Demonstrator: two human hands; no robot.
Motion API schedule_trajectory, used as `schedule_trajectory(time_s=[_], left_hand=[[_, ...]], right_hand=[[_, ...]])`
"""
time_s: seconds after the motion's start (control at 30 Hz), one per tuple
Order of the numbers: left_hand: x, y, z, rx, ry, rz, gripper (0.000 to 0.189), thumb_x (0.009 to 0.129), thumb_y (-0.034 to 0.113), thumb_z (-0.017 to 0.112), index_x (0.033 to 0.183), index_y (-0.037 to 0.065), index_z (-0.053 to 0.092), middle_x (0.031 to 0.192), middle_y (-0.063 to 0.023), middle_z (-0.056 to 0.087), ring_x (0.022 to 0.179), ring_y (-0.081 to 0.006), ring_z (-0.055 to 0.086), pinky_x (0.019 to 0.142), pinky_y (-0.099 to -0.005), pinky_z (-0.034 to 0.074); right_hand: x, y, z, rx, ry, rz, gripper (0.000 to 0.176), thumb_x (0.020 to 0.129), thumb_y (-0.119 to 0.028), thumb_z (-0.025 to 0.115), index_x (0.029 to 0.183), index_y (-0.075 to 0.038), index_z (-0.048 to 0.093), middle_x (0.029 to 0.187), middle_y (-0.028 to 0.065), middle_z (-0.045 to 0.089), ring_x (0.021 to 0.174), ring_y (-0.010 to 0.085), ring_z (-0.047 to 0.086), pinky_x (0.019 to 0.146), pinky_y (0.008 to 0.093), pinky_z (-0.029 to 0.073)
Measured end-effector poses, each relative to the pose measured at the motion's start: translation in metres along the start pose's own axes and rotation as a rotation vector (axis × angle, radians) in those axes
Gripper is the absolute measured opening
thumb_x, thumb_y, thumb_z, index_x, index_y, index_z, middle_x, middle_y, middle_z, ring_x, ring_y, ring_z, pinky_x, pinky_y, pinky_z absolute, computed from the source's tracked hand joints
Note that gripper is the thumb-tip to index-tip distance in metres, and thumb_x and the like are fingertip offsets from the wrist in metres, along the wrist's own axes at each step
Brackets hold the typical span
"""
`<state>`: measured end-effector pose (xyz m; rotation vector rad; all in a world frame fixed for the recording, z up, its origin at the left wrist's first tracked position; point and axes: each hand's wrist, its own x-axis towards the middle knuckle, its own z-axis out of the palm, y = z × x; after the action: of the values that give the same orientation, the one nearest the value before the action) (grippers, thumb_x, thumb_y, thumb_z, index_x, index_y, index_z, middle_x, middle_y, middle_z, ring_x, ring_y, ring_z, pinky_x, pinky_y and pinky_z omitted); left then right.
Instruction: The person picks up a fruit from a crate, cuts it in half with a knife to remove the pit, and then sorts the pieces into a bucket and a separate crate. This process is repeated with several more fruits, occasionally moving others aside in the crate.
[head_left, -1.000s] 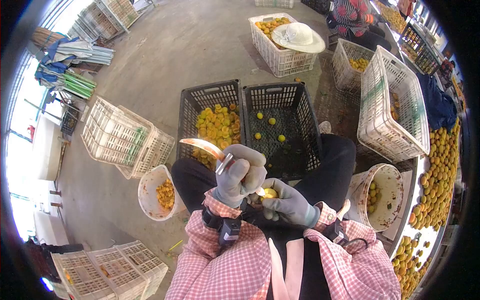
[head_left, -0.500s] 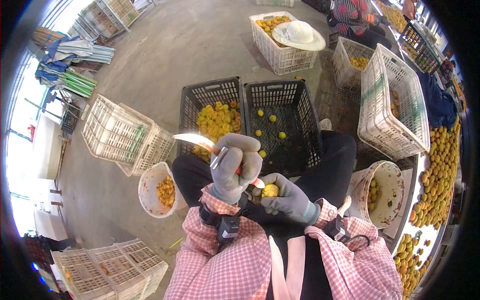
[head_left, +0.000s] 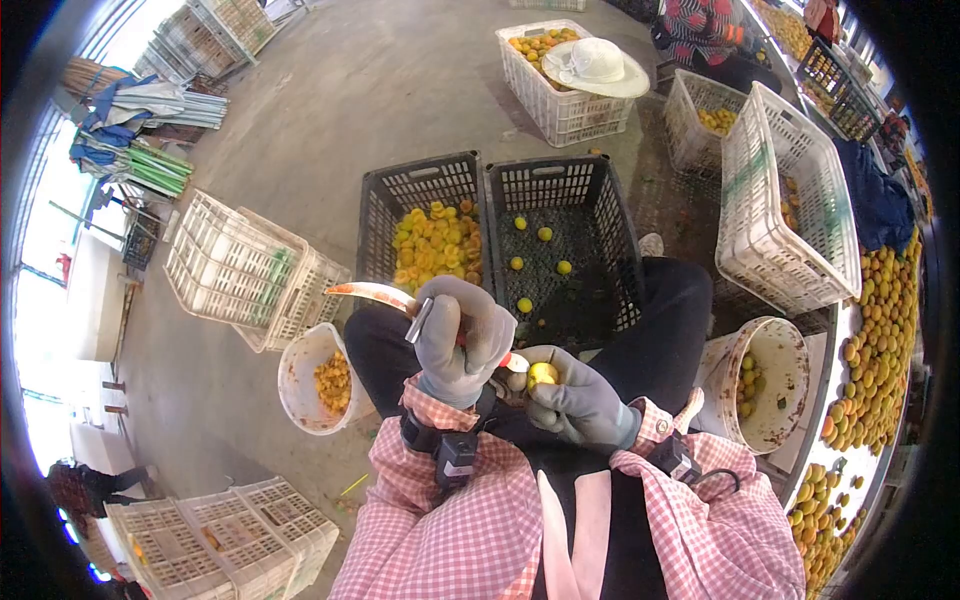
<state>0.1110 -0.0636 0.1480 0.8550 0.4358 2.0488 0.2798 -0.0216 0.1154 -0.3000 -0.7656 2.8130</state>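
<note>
My left hand, in a grey glove, is closed round a curved knife. Its blade points left, and a red-and-white end shows below the fingers, close to the fruit. A silver metal piece also sticks out of this fist. My right hand, gloved in grey as well, grips a small yellow apricot between thumb and fingers. Both hands are close together above my lap. Beyond them, a black crate holds many yellow fruits, and a second black crate holds several.
A white bucket with orange pieces stands left, another bucket with fruit right. White crates flank me; a hat lies on one ahead. Fruit covers the right-hand table. People are at lower left and upper right.
My left hand has shifted slightly left, and the blade has swung lower and left. My right hand still grips the apricot. A person has come into view at lower left.
</note>
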Motion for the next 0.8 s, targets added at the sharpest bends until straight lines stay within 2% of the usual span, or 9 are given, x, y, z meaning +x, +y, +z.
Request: schedule_trajectory(time_s=[0.07,0.2,0.33,0.4,0.43,0.5,0.57,0.73,0.8], left_hand=[[0.001,0.002,0.002,-0.005,-0.01,0.01,0.033,0.098,0.032,0.045,0.088,0.004,0.057,0.043,0.0005,0.042,0.033,-0.0082,0.032,0.036,-0.0252,0.025],[0.0,0.007,0.014,-0.028,0.013,0.063,0.033,0.098,0.031,0.044,0.086,0.003,0.057,0.042,0.0008,0.041,0.033,-0.0092,0.032,0.036,-0.0262,0.026],[0.004,0.013,0.021,0.017,-0.074,0.007,0.04,0.097,0.034,0.046,0.074,0.003,0.056,0.043,0.0001,0.042,0.033,-0.0102,0.035,0.036,-0.0271,0.026],[0.006,0.01,0.019,0.098,-0.246,0.055,0.032,0.1,0.034,0.042,0.091,0.005,0.052,0.044,0.0041,0.042,0.034,-0.0079,0.034,0.036,-0.0252,0.028],[0.005,0.011,0.021,0.098,-0.245,0.054,0.032,0.1,0.034,0.042,0.091,0.005,0.052,0.044,0.0041,0.042,0.034,-0.0079,0.034,0.036,-0.0252,0.028],[0.001,0.015,0.028,0.154,-0.096,-0.074,0.057,0.094,0.043,0.049,0.05,0.007,0.047,0.042,-0.0013,0.044,0.034,-0.0121,0.037,0.037,-0.029,0.026],[0.002,0.016,0.027,0.09,-0.115,-0.09,0.057,0.095,0.043,0.049,0.05,0.008,0.047,0.042,-0.0012,0.043,0.034,-0.0122,0.037,0.037,-0.029,0.026],[-0.001,0.013,0.028,-0.038,-0.142,-0.101,0.052,0.093,0.045,0.053,0.058,0.006,0.054,0.044,-0.0011,0.046,0.036,-0.0115,0.038,0.038,-0.0279,0.026],[-0.013,0.009,0.018,0.189,-0.107,-0.186,0.048,0.09,0.047,0.057,0.071,0.003,0.061,0.048,-0.0009,0.049,0.038,-0.0105,0.039,0.038,-0.0272,0.026]], right_hand=[[0.0,0.002,0.001,0.169,-0.044,0.023,0.047,0.089,-0.017,0.063,0.128,-0.005,0.042,0.102,0.0031,0.054,0.066,0.0062,0.044,0.054,0.0182,0.036],[0.0,0.004,-0.002,0.195,-0.096,0.029,0.043,0.091,-0.016,0.061,0.127,-0.003,0.042,0.109,0.0087,0.055,0.061,0.0049,0.044,0.056,0.0168,0.037],[-0.004,0.003,0.003,-0.072,-0.005,-0.017,0.043,0.09,-0.02,0.062,0.126,-0.005,0.043,0.107,0.0108,0.056,0.06,0.0045,0.043,0.054,0.017,0.036],[-0.006,0.003,0.005,-0.112,-0.001,-0.038,0.044,0.09,-0.022,0.063,0.125,-0.005,0.043,0.106,0.0111,0.057,0.06,0.0043,0.043,0.054,0.0171,0.035],[-0.006,0.003,0.005,-0.149,0.023,-0.037,0.044,0.089,-0.023,0.064,0.124,-0.006,0.044,0.105,0.0097,0.057,0.06,0.004,0.042,0.053,0.017,0.035],[-0.008,0.003,0.005,-0.184,0.046,-0.036,0.044,0.089,-0.025,0.065,0.123,-0.006,0.044,0.104,0.0083,0.057,0.06,0.0037,0.042,0.052,0.0169,0.035],[-0.01,0.002,0.005,-0.236,0.029,-0.017,0.042,0.09,-0.026,0.064,0.124,-0.01,0.045,0.086,-0.0036,0.05,0.061,0.0031,0.041,0.053,0.0176,0.034],[-0.011,0.003,0.017,-0.345,0.109,-0.05,0.036,0.092,-0.021,0.062,0.122,-0.011,0.045,0.084,-0.0054,0.048,0.062,0.0023,0.04,0.054,0.0173,0.034],[-0.01,0.005,0.019,-0.459,0.175,-0.077,0.034,0.092,-0.019,0.061,0.122,-0.011,0.046,0.083,-0.0059,0.048,0.063,0.0021,0.04,0.054,0.0172,0.034]])
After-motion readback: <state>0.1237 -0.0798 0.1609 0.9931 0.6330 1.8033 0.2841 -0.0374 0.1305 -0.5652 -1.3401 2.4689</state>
